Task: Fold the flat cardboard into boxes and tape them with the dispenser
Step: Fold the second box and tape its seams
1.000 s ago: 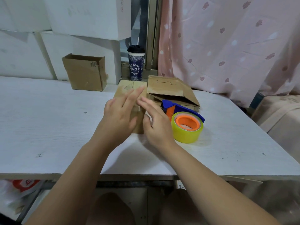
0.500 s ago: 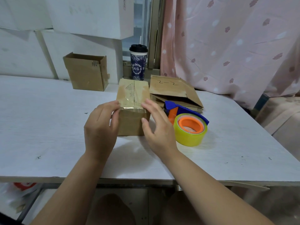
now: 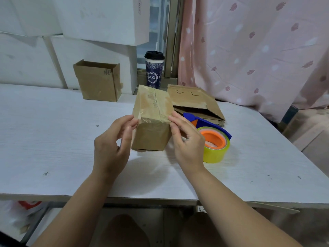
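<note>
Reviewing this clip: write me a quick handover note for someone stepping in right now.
Left hand: holds the taped box at its left side.
Right hand: holds its right side.
Box: tape runs along the top seam; it seems lifted slightly off the table.
Tape dispenser: lying right of the box, untouched.
Flat cardboard marked 2-2: behind the dispenser, not yet folded.
Done: this box's top is taped.
Left: set it aside, fold and tape the flat cardboard.

White tabletop (image 3: 53, 139) with scuff marks, large white blocks (image 3: 92, 20) stacked against the back wall, metal window frame (image 3: 173, 41), pink leaf-print curtain (image 3: 249, 50) on the right, soft even light.
</note>
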`<state>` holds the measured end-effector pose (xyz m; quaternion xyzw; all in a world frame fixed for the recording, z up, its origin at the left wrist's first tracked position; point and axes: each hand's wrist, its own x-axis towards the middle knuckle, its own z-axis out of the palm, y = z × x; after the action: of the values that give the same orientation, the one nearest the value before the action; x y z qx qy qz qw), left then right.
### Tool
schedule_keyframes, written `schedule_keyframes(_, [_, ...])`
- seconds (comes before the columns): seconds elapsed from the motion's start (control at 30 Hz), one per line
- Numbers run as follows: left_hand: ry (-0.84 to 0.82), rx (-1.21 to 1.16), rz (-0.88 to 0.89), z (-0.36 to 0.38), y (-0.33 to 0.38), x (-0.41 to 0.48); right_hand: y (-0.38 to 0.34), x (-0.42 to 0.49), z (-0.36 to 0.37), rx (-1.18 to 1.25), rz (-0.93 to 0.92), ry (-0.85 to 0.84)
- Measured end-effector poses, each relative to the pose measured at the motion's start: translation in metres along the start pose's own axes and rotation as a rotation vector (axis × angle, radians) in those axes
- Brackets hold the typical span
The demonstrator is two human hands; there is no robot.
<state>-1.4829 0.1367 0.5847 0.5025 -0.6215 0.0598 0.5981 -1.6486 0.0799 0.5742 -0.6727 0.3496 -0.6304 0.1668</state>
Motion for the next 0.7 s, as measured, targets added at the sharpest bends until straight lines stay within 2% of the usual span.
schedule_keyframes(0.1, [0.053, 0.09, 0.024, 0.001, -0.003, 0.001, -0.002, -0.002, -0.001, 0.023, -0.034, 0.002])
schedule_keyframes(0.2, [0.018, 0.164, 0.072, 0.001, -0.004, 0.003, -0.004, -0.004, -0.002, 0.004, -0.085, -0.001])
schedule_keyframes(0.43, [-0.075, 0.063, 0.017, 0.0, -0.001, 0.004, -0.007, -0.005, -0.005, -0.041, -0.167, -0.019])
schedule_keyframes(0.7, [-0.053, 0.027, -0.042, -0.001, -0.002, 0.002, -0.013, -0.007, -0.005, -0.032, -0.147, -0.096])
